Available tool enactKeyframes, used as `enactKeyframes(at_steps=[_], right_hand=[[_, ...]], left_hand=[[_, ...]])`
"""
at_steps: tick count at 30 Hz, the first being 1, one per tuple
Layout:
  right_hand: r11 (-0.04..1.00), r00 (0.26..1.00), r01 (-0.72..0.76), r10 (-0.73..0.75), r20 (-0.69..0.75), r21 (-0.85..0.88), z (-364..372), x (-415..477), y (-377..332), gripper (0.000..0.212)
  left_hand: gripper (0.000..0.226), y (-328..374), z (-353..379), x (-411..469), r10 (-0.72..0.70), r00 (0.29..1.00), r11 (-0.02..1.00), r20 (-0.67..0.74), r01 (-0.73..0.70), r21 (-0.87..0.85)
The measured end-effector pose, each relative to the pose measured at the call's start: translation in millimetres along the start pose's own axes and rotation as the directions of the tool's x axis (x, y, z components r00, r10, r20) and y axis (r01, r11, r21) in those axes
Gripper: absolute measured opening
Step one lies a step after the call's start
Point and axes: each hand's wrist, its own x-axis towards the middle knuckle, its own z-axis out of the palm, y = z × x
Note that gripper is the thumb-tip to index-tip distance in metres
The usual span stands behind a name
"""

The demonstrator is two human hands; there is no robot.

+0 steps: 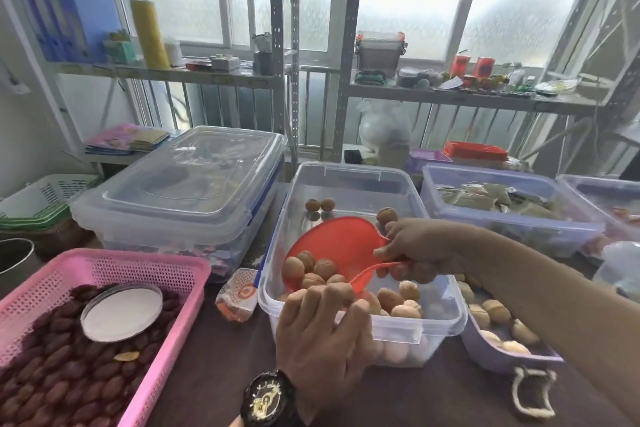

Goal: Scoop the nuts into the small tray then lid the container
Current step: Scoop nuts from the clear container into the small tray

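Note:
A clear plastic container (349, 184) stands open in the middle, with walnuts (398, 302) lying in its near end. My right hand (419, 250) grips the handle of a red scoop (336, 243) held inside the container, and several walnuts (311, 269) sit in the scoop's low side. My left hand (322, 333) rests over the container's near rim, fingers curled around one walnut (341, 289). To the right, a small lilac tray (505, 360) holds several walnuts. A clear lid (194, 166) lies on a lidded box to the left.
A pink mesh basket (180, 274) of dark red fruit with a round white lid on top sits near left. A snack packet (239, 291) lies between basket and container. Lilac tubs (512, 222) of packets stand at the right. Metal shelving rises behind.

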Motion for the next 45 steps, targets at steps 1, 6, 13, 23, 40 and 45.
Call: enactKeyframes(at_steps=[1,6,13,23,40,45], right_hand=[[0.999,1.000,-0.007,0.006,0.015,0.045,1.6,-5.2,-0.2,0.035],[0.941,0.996,0.085,-0.071,-0.054,0.328,1.4,-26.7,3.5,0.036],[0.825,0.961,0.237,-0.120,-0.250,0.514,-39.6,-91.3,31.1,0.036],[0.825,0.900,0.239,0.009,-0.435,0.513,-67.1,-178.6,97.6,0.033],[0.898,0.466,-0.188,-0.274,-0.841,-0.397,-13.7,-168.0,174.8,0.025],[0.836,0.376,-0.309,-0.330,-0.866,-0.453,-1.3,-162.1,169.8,0.022]], left_hand=[[0.006,0.1,-0.2,-0.7,-0.004,1.000,1.000,-0.006,0.004,-0.007],[0.014,-1.3,-1.8,-3.5,-0.015,1.000,0.999,-0.023,0.014,-0.036],[0.025,1.0,-6.6,-2.1,-0.023,0.998,0.994,-0.054,0.017,-0.108],[0.032,39.3,1.1,3.2,0.130,0.984,0.988,0.124,-0.119,-0.094],[0.042,66.7,17.0,-6.7,0.101,0.964,0.994,0.246,-0.105,0.005],[0.042,66.5,14.1,-6.4,0.097,0.956,0.995,0.276,-0.103,0.009]])
